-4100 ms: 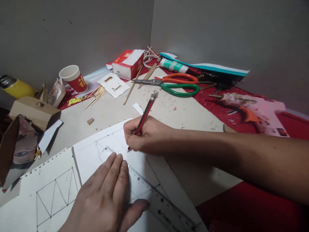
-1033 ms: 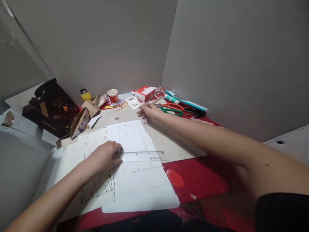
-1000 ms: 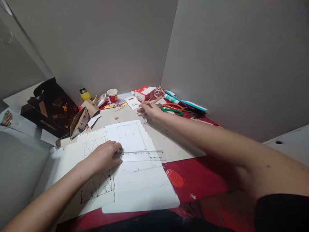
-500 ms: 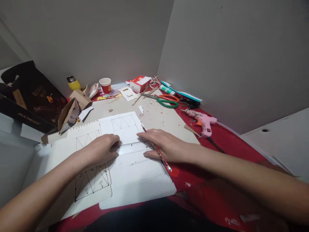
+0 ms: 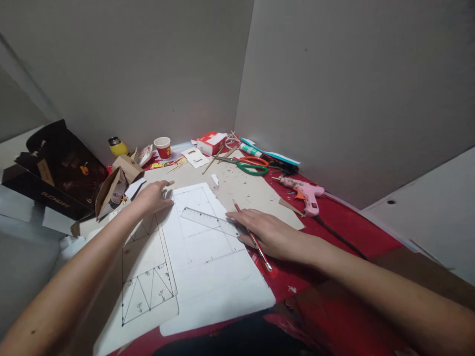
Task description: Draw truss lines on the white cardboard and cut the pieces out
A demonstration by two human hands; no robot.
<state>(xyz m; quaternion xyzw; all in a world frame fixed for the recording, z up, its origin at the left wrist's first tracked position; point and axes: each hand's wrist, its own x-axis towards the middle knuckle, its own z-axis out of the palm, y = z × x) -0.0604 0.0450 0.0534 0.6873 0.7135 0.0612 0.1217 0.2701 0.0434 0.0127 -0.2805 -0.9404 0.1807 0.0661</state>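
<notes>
My right hand [image 5: 265, 231] pinches the right end of a clear ruler [image 5: 208, 219], which lies slantwise across a white sheet [image 5: 218, 291]. A red pencil [image 5: 258, 246] is tucked between the same hand's fingers, its tip pointing away from me. Faint pencilled lines mark the sheet. Near the sheet's upper left edge is my left hand [image 5: 154, 198], thumb and fingers apart, holding nothing visible. Below that arm lies a drawing page [image 5: 159, 309] with dark zigzag lines between straight ones, partly covered by the arm.
Scissors [image 5: 252, 169] with orange and green handles lie beyond the sheet. A pink glue gun [image 5: 306, 193] rests on the red cloth [image 5: 345, 225] at right. A paper cup [image 5: 162, 148], yellow bottle [image 5: 118, 147] and red box [image 5: 211, 143] stand behind. A black box [image 5: 59, 173] is at left.
My left hand has left the ruler and moved up and left to the sheet's edge. The ruler, earlier under both hands, now slants, held by the right hand alone.
</notes>
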